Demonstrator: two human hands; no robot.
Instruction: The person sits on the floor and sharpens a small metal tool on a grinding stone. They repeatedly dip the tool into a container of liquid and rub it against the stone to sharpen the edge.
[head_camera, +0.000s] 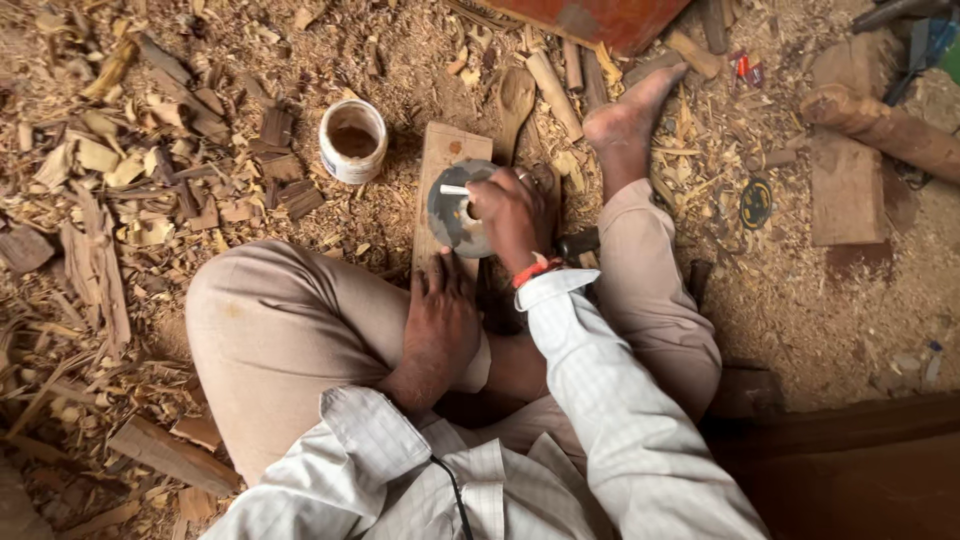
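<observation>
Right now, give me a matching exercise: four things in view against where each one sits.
Things:
1. grey disc
2. white cup
3. left hand
4. right hand

Places:
A. on the shavings, left of the wooden board
B. gripping the disc's right edge
C. lying on the wooden board
D. pressing the board's near end

Pairs: 1-C, 2-A, 3-D, 4-B

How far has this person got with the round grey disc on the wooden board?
Done: the floor is thick with wood shavings, so much cutting has happened. In hand: the right hand holds the grey disc on the board; the left hand steadies the board's near end. What remains cannot be told.
</observation>
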